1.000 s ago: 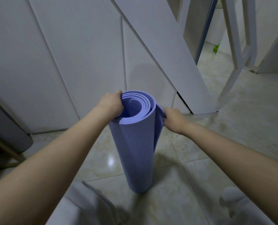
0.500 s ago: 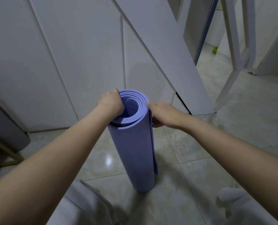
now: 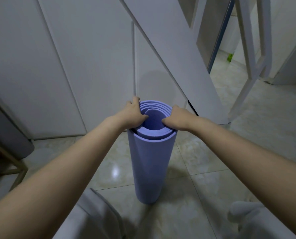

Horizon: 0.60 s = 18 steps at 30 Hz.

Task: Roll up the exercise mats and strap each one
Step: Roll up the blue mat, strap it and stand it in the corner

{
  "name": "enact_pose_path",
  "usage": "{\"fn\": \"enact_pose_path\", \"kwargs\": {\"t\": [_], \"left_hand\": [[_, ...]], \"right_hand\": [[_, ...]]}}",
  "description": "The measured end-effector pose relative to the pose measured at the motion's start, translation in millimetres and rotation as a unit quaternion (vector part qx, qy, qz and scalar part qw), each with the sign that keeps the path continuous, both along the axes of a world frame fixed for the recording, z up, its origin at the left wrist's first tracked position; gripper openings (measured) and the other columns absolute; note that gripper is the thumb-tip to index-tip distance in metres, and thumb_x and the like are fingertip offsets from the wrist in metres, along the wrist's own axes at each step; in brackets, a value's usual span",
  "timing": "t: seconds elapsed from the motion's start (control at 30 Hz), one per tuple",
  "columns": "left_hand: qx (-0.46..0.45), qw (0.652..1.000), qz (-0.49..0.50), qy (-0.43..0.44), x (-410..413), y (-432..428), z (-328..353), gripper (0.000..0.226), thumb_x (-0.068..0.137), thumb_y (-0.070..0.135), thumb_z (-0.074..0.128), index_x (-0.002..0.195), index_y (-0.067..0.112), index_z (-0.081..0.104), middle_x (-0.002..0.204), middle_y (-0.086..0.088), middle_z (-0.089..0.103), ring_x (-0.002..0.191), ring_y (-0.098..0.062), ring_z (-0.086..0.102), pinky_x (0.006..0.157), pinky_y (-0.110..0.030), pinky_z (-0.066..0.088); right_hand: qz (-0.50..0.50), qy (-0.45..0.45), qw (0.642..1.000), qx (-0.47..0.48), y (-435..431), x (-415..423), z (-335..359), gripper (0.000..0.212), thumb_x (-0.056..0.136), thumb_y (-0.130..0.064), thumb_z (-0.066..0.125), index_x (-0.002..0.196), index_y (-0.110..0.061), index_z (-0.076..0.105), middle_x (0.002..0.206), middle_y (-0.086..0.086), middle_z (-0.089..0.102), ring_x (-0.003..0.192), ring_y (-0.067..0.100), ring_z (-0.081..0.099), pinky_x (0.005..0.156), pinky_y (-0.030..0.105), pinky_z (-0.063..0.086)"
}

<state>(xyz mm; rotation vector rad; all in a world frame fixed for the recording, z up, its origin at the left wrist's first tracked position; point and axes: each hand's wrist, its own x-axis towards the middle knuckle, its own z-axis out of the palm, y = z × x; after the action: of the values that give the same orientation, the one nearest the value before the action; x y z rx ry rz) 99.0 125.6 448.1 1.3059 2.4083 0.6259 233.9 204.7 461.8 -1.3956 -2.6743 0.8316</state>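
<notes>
A purple exercise mat [image 3: 149, 163], rolled into a tube, stands upright on the tiled floor right in front of me. My left hand [image 3: 132, 113] grips the left side of its top rim, with the thumb hooked inside the coil. On the right side of the rim my right hand [image 3: 175, 119] grips the layers, thumb inside too. No strap shows on the mat.
White cabinet doors [image 3: 85, 66] rise just behind the mat, and an open door panel [image 3: 169, 49] slants to the right. A grey chair [image 3: 7, 135] with wooden legs stands at the left. My feet in pale socks [image 3: 247, 219] are on the floor near the mat's base.
My right hand moved from the mat's outer side up onto the top rim, thumb now inside the coil. The loose outer flap has closed against the roll. My left hand kept its grip.
</notes>
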Motion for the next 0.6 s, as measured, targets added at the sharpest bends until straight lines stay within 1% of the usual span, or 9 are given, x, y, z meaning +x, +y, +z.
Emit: {"fn": "enact_pose_path", "kwargs": {"t": [0.1,0.13,0.17,0.23,0.27,0.33,0.4,0.47,0.6], "left_hand": [[-0.034,0.999,0.002,0.018,-4.8,-3.8,0.6,0.047,0.094,0.020,0.052,0.132,0.007,0.030,0.130,-0.023,0.049,0.112,-0.037,0.051,0.090,-0.042,0.043],[-0.042,0.999,0.006,0.025,-4.8,-6.0,0.6,0.041,0.094,0.018,0.050,0.129,0.007,0.031,0.125,-0.024,0.052,0.105,-0.037,0.053,0.086,-0.045,0.047],[-0.042,0.999,0.010,0.031,-4.0,-8.5,0.0,0.037,0.094,0.015,0.048,0.127,0.006,0.032,0.121,-0.024,0.054,0.099,-0.036,0.054,0.082,-0.045,0.048],[-0.029,0.998,0.020,0.050,-1.3,-15.5,-1.4,0.032,0.095,0.012,0.046,0.124,0.005,0.036,0.119,-0.022,0.055,0.095,-0.034,0.053,0.073,-0.039,0.043],[-0.023,0.997,0.026,0.062,0.2,-19.8,-1.9,0.030,0.095,0.010,0.045,0.124,0.005,0.038,0.119,-0.021,0.055,0.096,-0.033,0.053,0.072,-0.036,0.039],[-0.019,0.995,0.039,0.094,0.1,-29.9,-2.8,0.029,0.095,0.009,0.045,0.123,0.003,0.040,0.121,-0.022,0.054,0.104,-0.036,0.054,0.072,-0.033,0.035],[-0.016,0.991,0.050,0.125,-3.9,-44.3,-3.0,0.027,0.095,0.009,0.046,0.121,0.003,0.042,0.121,-0.023,0.054,0.108,-0.039,0.053,0.073,-0.034,0.034],[-0.004,0.988,0.066,0.140,-10.5,-62.7,-3.2,0.023,0.094,0.008,0.048,0.116,0.002,0.043,0.117,-0.024,0.056,0.105,-0.041,0.054,0.071,-0.036,0.035],[0.037,0.984,0.103,0.138,-26.9,-108.2,-2.8,0.025,0.094,0.013,0.050,0.112,0.000,0.040,0.115,-0.025,0.056,0.104,-0.043,0.053,0.071,-0.038,0.034]], "right_hand": [[0.010,0.014,1.000,0.006,-4.8,-3.4,-1.4,0.059,0.087,-0.022,0.057,0.133,0.003,0.031,0.109,0.014,0.055,0.087,0.026,0.054,0.053,0.026,0.039],[0.015,0.006,1.000,0.010,-7.6,-4.0,-0.3,0.062,0.086,-0.025,0.061,0.133,0.002,0.031,0.112,0.015,0.056,0.088,0.027,0.056,0.057,0.027,0.042],[0.023,-0.003,1.000,0.018,-9.4,-4.8,0.4,0.061,0.085,-0.028,0.064,0.130,0.001,0.035,0.112,0.015,0.057,0.087,0.027,0.058,0.058,0.028,0.044],[0.038,0.002,0.999,0.033,-12.8,-6.4,0.8,0.036,0.083,-0.023,0.062,0.110,-0.004,0.048,0.100,0.013,0.061,0.076,0.026,0.061,0.054,0.029,0.049],[0.042,0.008,0.998,0.043,-14.9,-7.0,0.7,0.024,0.081,-0.019,0.059,0.100,-0.005,0.054,0.093,0.012,0.063,0.074,0.026,0.062,0.055,0.031,0.051],[0.050,0.010,0.996,0.069,-21.0,-9.9,0.6,0.017,0.079,-0.017,0.055,0.092,-0.006,0.057,0.087,0.011,0.064,0.075,0.028,0.061,0.054,0.031,0.048],[0.066,0.006,0.993,0.094,-31.3,-16.0,1.6,0.016,0.080,-0.017,0.054,0.093,-0.007,0.055,0.089,0.011,0.063,0.075,0.028,0.057,0.053,0.028,0.040],[0.087,0.006,0.989,0.116,-44.1,-26.2,3.3,0.019,0.082,-0.017,0.053,0.098,-0.007,0.055,0.097,0.013,0.063,0.078,0.029,0.055,0.061,0.027,0.039],[0.132,0.024,0.979,0.156,-75.3,-56.2,5.9,0.033,0.087,-0.020,0.052,0.117,-0.004,0.048,0.117,0.019,0.057,0.100,0.035,0.055,0.076,0.034,0.042]]}}
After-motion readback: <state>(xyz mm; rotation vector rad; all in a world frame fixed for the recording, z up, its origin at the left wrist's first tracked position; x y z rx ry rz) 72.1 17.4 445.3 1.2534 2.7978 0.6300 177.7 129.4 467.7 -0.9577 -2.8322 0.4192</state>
